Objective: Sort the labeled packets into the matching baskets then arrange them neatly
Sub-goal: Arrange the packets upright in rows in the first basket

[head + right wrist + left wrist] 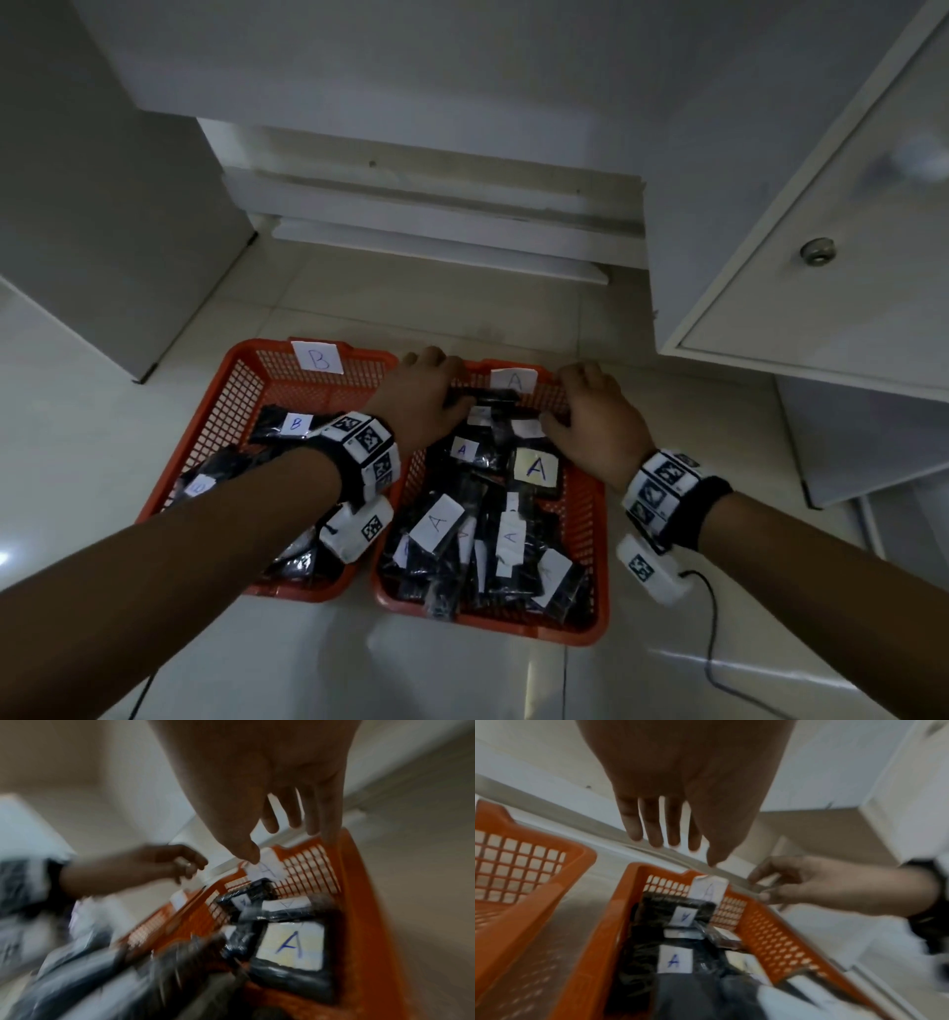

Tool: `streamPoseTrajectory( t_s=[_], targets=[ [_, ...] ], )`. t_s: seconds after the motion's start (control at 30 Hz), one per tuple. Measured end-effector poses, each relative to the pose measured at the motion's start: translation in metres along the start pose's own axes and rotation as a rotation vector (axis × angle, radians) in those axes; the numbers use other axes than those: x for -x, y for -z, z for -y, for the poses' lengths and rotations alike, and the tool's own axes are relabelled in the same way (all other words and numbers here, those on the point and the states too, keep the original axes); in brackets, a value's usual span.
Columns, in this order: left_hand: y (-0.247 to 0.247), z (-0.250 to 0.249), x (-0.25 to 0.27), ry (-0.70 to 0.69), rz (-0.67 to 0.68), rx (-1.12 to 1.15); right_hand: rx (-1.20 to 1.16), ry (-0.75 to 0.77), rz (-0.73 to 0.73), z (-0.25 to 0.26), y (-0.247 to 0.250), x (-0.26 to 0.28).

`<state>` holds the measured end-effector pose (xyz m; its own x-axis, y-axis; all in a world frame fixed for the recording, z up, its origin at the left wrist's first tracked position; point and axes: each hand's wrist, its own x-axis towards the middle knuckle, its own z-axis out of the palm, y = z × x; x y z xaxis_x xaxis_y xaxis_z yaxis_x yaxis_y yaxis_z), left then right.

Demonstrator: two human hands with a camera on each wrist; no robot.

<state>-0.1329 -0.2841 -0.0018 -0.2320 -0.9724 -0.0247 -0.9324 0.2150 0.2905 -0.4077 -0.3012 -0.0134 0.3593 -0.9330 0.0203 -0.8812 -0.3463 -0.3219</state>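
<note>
From the head view I see two orange mesh baskets side by side on the pale floor in the lower middle of the frame: basket B (pixel 241 390) at left, tagged with a white "B" card on its far wall, and basket A (pixel 583 519) at right, tagged "A". Basket A is heaped with black packets (pixel 482 555) bearing white "A" labels, lying at mixed angles; basket B holds a few black packets with "B" labels (pixel 295 424), partly hidden under my left forearm. My left hand (pixel 429 395) hovers over the far left corner of basket A, fingers straight and relaxed, holding nothing, as the left wrist view confirms. My right hand (pixel 595 421) sits over the far right corner, fingers loosely extended and empty. White cabinets (pixel 821 231) fill the upper right.
</note>
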Motion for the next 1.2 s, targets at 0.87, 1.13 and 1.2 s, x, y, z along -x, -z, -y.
streamPoseTrajectory(
  t_s=[0.87,1.13,1.2],
  targets=[
    [-0.004,-0.010,0.084,0.024,0.348,0.233,-0.416,-0.291,0.213,0.004,0.002,-0.019],
    [0.012,0.007,0.058,0.156,0.187,0.503,-0.121,0.197,0.471,0.010,-0.014,0.039],
    [0.011,0.010,0.045,0.209,0.064,0.517,-0.117,0.205,0.508,0.008,-0.025,0.044]
  ],
)
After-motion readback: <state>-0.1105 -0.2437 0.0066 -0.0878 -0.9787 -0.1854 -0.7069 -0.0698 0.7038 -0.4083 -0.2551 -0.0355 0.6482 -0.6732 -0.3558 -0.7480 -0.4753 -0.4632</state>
